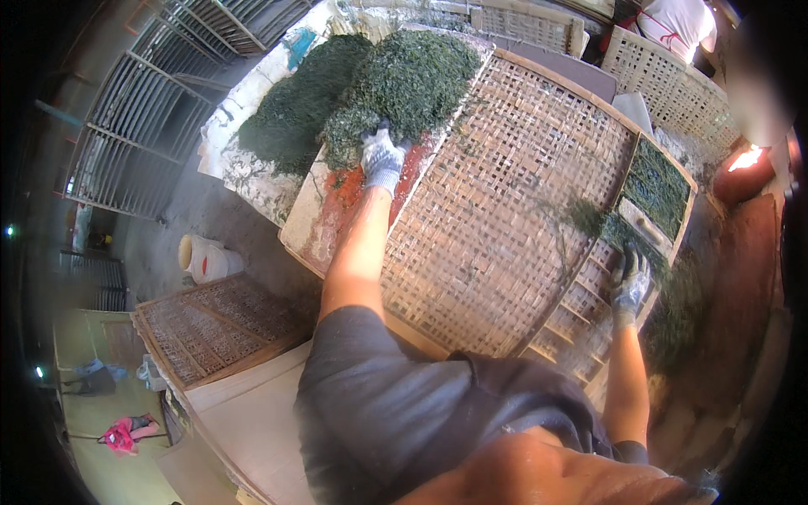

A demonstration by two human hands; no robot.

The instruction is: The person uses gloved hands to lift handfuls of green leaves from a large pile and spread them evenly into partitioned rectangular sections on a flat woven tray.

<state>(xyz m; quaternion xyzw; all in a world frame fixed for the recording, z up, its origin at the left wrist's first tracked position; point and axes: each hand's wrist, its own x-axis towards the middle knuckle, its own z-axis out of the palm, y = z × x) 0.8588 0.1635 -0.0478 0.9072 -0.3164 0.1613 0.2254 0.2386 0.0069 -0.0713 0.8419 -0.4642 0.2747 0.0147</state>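
Note:
My left hand, in a grey knit glove, reaches forward and grips the near edge of a large heap of dark green shredded leaves on a worn red-and-white board. My right hand, also gloved, grips a clump of the same green leaves at the right edge of a big woven bamboo tray. Just beyond that hand sits a small wooden frame filled with a flat layer of the leaves. A second heap of leaves lies to the left of the first.
Stacked slatted racks stand at the upper left. A white bucket sits on the floor beside a smaller woven tray. More bamboo trays lie at the back, where a person in white stands. Something glows orange at right.

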